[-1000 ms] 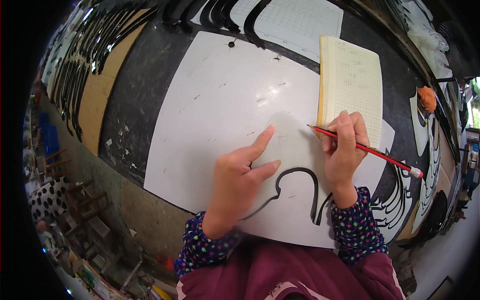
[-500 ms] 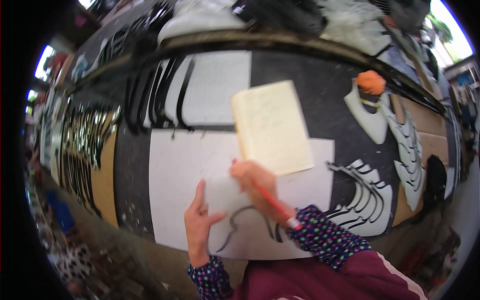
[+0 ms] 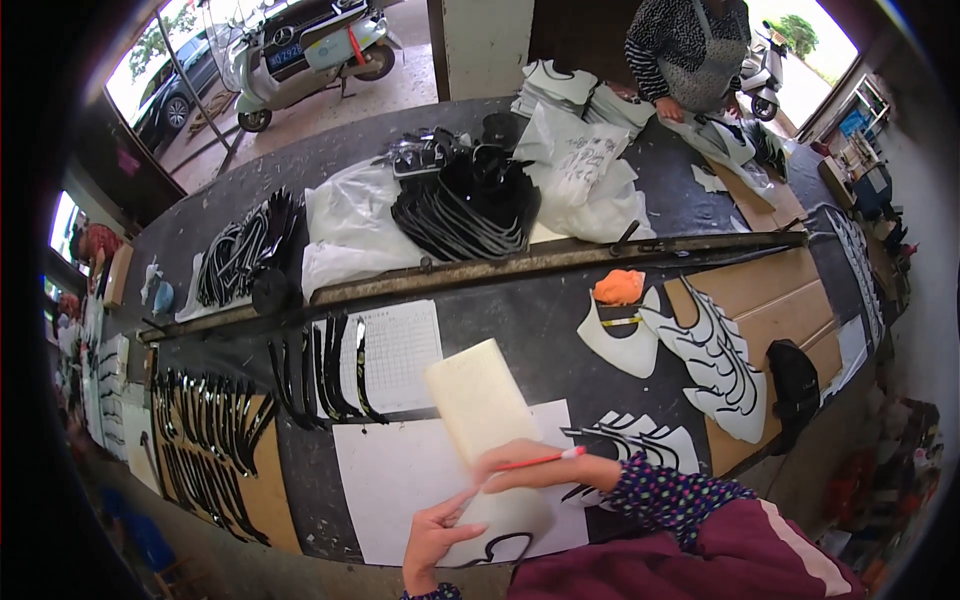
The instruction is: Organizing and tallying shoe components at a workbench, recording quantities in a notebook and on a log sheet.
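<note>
My right hand point(image 3: 518, 466) is closed, with a red pen point(image 3: 545, 460) held slantwise in it, white near its upper end. Its fingers rest over the top edge of a pale curved panel point(image 3: 530, 508) with a black-trimmed cutout. My left hand point(image 3: 435, 533) lies at that panel's left side, index finger stretched toward the right hand and thumb apart over the panel. Under the panel is a large white sheet point(image 3: 375, 485). A cream notebook point(image 3: 478, 385) lies just beyond my right hand, partly on the sheet.
Black strips point(image 3: 335, 365) lie on a gridded paper point(image 3: 405, 350); more lie on cardboard at left. Trimmed white panels point(image 3: 715, 370) and an orange cloth point(image 3: 619, 288) are at right. A long rail point(image 3: 480, 265) crosses the table. A person point(image 3: 690, 60) stands beyond.
The view has tilted up and shows more of the far table. My two hands have come closer together over the panel's upper edge. The pen now lies flatter in my right hand.
</note>
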### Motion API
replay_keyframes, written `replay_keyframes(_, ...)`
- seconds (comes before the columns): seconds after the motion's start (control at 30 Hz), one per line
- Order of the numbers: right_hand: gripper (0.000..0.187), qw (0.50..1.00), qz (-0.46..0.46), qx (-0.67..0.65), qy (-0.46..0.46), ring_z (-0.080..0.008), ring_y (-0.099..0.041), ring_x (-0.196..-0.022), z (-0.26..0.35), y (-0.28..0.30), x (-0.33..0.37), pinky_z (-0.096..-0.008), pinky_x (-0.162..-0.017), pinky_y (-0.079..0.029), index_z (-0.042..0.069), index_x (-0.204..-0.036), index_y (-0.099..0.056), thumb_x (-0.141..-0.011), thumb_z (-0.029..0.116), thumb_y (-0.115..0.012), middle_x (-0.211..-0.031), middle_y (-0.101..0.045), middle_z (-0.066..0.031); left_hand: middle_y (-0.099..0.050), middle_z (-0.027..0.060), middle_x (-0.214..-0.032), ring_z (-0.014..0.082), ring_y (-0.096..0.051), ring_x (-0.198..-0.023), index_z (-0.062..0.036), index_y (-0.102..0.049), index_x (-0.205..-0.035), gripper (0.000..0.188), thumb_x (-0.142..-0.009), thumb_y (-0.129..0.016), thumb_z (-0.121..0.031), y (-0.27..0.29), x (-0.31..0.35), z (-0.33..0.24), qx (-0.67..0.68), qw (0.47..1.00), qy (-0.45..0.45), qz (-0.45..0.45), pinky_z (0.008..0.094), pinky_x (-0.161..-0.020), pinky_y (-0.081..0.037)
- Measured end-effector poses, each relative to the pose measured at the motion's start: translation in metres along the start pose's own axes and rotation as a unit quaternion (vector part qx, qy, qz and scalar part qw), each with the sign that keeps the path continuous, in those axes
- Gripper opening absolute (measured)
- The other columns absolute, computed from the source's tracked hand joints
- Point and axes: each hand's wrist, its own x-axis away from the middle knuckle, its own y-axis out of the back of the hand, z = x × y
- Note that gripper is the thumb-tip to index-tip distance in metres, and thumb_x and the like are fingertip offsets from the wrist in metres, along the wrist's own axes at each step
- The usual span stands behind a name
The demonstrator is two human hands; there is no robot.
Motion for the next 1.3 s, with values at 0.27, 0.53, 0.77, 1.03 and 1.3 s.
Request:
replay_keyframes(0.27,0.015,0.957,-0.276,0.072,0.042,-0.0103,-0.062,-0.092,0.136,0.223,0.111,-0.0258,-0.082,-0.049,0.006,-0.104,-0.067,-0.091,0.014,-0.065,-0.096,-0.067,-0.0018,-0.068,0.0041,-0.083,0.0110,-0.060,-0.071,0.0010,-0.067,-0.116,0.035,-0.096,-0.059,-0.027,-0.084,-0.152,-0.028,0.070,0.979,-0.158,-0.104,0.0269,-0.072,-0.048)
replay_keyframes(0.53,0.015,0.789,-0.603,-0.010,0.119,-0.0118,-0.063,-0.094,0.206,0.549,0.105,-0.0292,-0.073,-0.056,0.009,-0.104,-0.066,-0.089,0.008,-0.065,-0.099,-0.066,-0.0023,-0.067,0.0142,-0.082,0.0325,-0.065,-0.075,-0.0031,-0.071,-0.095,0.019,-0.093,-0.062,-0.019,-0.221,-0.213,0.004,-0.238,0.921,-0.281,-0.124,0.0389,-0.066,-0.052)
replay_keyframes(0.77,0.018,0.580,-0.703,0.020,0.411,-0.0119,-0.054,-0.076,0.171,0.768,0.019,-0.0298,-0.062,-0.049,0.008,-0.105,-0.061,-0.088,0.005,-0.064,-0.088,-0.058,-0.0007,-0.068,0.0158,-0.101,0.0353,-0.065,-0.093,0.0009,-0.064,-0.115,0.028,-0.091,-0.063,-0.012,-0.222,-0.234,-0.005,-0.264,0.908,-0.316,-0.081,0.0432,-0.082,-0.054)
replay_keyframes(1.03,0.007,0.454,-0.880,0.142,0.016,-0.0250,-0.068,-0.075,-0.059,0.894,-0.073,-0.0398,-0.055,-0.053,0.005,-0.088,-0.066,-0.083,0.003,-0.063,-0.086,-0.068,-0.0129,-0.069,0.0110,-0.101,0.0301,-0.066,-0.086,-0.0013,-0.069,-0.109,0.032,-0.077,-0.067,-0.003,-0.241,-0.289,0.009,-0.323,0.894,-0.309,0.014,0.0401,-0.077,-0.054)
replay_keyframes(1.3,0.012,0.562,-0.632,0.532,-0.039,-0.0351,-0.066,-0.081,-0.089,0.854,-0.081,-0.0466,-0.075,-0.051,0.004,-0.080,-0.070,-0.077,0.015,-0.069,-0.083,-0.068,-0.0178,-0.067,0.0126,-0.079,0.0265,-0.066,-0.069,-0.0074,-0.073,-0.100,0.015,-0.086,-0.069,-0.012,-0.253,-0.273,0.015,-0.190,0.945,-0.258,-0.064,0.0365,-0.061,-0.051)
